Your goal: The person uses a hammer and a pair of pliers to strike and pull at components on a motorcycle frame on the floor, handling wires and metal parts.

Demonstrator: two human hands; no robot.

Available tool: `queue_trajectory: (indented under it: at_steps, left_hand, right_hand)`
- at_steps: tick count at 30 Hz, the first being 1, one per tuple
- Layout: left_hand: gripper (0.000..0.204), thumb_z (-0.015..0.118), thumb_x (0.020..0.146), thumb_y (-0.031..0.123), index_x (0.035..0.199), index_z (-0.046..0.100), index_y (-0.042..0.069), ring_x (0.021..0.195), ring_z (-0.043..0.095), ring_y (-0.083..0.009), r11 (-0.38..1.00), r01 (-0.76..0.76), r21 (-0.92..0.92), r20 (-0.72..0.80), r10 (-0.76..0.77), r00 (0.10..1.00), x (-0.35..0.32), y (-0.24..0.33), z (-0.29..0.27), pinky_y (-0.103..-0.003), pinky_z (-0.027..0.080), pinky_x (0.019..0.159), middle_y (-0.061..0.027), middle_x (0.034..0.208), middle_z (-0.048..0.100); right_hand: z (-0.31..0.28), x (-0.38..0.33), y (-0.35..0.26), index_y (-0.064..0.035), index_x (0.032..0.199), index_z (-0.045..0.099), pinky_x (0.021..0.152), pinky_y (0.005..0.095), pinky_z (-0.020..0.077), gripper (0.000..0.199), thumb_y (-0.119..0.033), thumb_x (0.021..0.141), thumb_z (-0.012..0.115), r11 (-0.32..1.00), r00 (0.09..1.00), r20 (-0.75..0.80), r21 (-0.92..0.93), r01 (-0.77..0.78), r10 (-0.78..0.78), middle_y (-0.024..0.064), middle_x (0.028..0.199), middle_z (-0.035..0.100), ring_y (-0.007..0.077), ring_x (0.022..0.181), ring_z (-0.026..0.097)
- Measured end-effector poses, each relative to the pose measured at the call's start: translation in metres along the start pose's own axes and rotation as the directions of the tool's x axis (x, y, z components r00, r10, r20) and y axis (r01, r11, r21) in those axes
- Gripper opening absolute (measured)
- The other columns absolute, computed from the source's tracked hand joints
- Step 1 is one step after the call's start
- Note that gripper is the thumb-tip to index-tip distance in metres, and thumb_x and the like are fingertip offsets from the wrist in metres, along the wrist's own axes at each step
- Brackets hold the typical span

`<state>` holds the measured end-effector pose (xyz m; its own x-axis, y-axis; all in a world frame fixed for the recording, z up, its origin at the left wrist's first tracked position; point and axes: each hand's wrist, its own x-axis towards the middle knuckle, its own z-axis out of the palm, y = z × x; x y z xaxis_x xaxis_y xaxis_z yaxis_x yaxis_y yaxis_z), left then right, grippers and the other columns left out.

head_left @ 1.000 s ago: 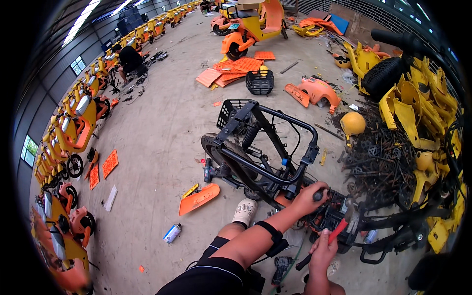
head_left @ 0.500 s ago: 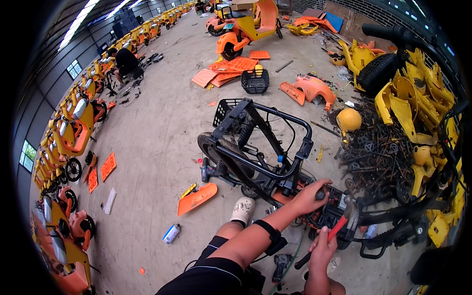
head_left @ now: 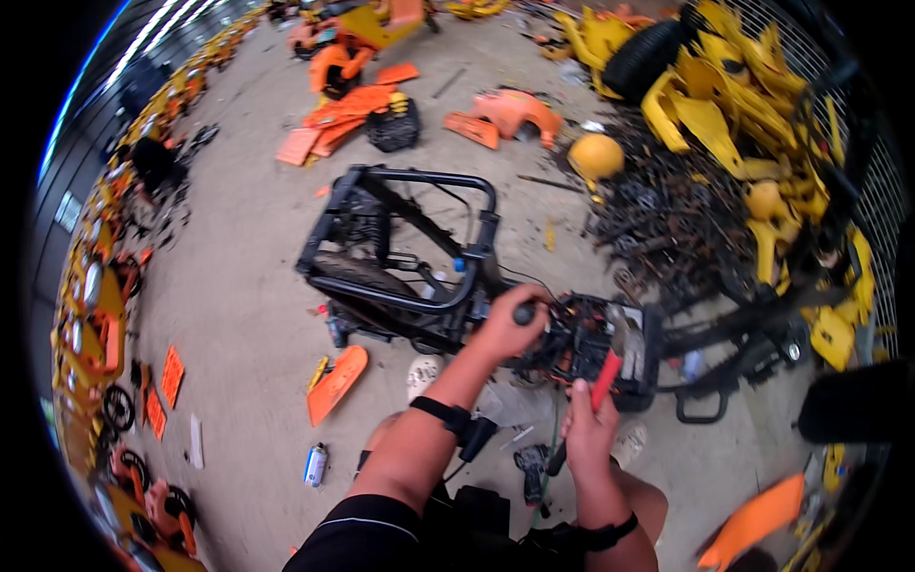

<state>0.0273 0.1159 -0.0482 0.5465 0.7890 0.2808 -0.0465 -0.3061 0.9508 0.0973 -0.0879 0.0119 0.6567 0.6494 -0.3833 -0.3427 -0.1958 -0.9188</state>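
My left hand (head_left: 510, 326) is closed around a black tool handle (head_left: 524, 313), seen end-on; the tool's lower end is hidden. It is above the black battery-box area (head_left: 579, 348) of a stripped scooter frame (head_left: 400, 307). In my right hand (head_left: 589, 429) is a hammer (head_left: 606, 379) with a red shaft and dark grip. Its metal head hangs over the right part of that box, and I cannot tell whether it touches. The frame lies or stands between my feet and the scrap pile, its rear wheel (head_left: 357, 272) showing under the black tubes.
A cordless power tool (head_left: 532, 469) lies by my shoe, and a spray can (head_left: 315, 464) farther left. Dark metal scrap (head_left: 667, 224) and yellow panels (head_left: 701, 110) pile up at the right. Orange panels (head_left: 348, 114) lie at the back. Scooters (head_left: 100, 324) line the left wall.
The view has tilted down and swung right, so the scene sits higher and farther left. Both hands keep their holds on the black-handled tool and the hammer.
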Motion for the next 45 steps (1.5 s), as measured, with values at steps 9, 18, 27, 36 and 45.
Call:
queue_trajectory:
  at_steps: [9,18,27,36,45]
  left_hand:
    - [0.008,0.064,0.089,-0.001,0.097,0.064,0.001,0.086,0.064,-0.0192,0.999,0.004,0.041,0.024,-0.005,1.0,0.003,-0.006,0.003,-0.032,0.051,0.083,-0.0092,0.091,0.066]
    - [0.009,0.065,0.088,0.0,0.097,0.064,0.001,0.081,0.063,-0.018,1.0,0.03,-0.006,-0.014,-0.03,0.999,-0.004,0.005,0.018,-0.032,0.051,0.076,-0.0086,0.088,0.064]
    - [0.008,0.068,0.089,0.003,0.097,0.066,0.002,0.077,0.058,-0.0127,0.999,-0.037,-0.021,-0.034,0.037,0.999,0.005,-0.004,0.022,-0.03,0.05,0.072,-0.0058,0.086,0.064]
    - [0.023,0.074,0.076,-0.001,0.097,0.065,0.003,0.089,0.066,-0.0323,0.994,-0.107,-0.018,0.005,0.107,0.994,0.003,-0.006,0.019,-0.038,0.053,0.083,-0.0131,0.092,0.067]
    - [0.014,0.07,0.083,0.002,0.096,0.065,0.002,0.091,0.067,-0.0293,0.997,-0.076,-0.025,-0.002,0.076,0.997,0.003,-0.004,-0.001,-0.037,0.053,0.083,-0.0131,0.093,0.069]
  right_hand:
    - [-0.02,0.02,-0.018,-0.0024,0.096,0.056,0.041,0.0251,0.036,0.031,-0.032,0.106,0.058,0.994,0.996,-0.09,0.101,0.032,-0.023,-0.0016,0.06,0.044,0.0076,0.043,0.04]
    - [-0.029,0.007,-0.023,-0.0042,0.107,0.056,0.047,0.0223,0.0338,0.026,-0.029,0.11,0.046,0.962,0.974,0.087,-0.16,0.221,-0.209,-0.0029,0.065,0.044,0.0047,0.051,0.041]
    - [0.004,-0.011,-0.015,-0.0015,0.099,0.056,0.057,0.044,0.0467,0.03,-0.031,0.104,0.059,0.704,0.894,0.283,-0.551,0.448,-0.347,0.018,0.067,0.059,0.038,0.06,0.062]
    - [0.025,-0.032,-0.009,0.0,0.095,0.054,0.057,0.0445,0.0451,0.036,-0.034,0.105,0.055,0.634,0.912,0.243,-0.659,0.405,-0.331,0.0182,0.064,0.056,0.0354,0.058,0.059]
    - [0.043,-0.059,-0.05,-0.0027,0.095,0.054,0.055,0.0301,0.0414,0.03,-0.031,0.103,0.062,0.669,0.854,0.281,-0.532,0.519,-0.439,0.0067,0.069,0.053,0.0139,0.06,0.05]
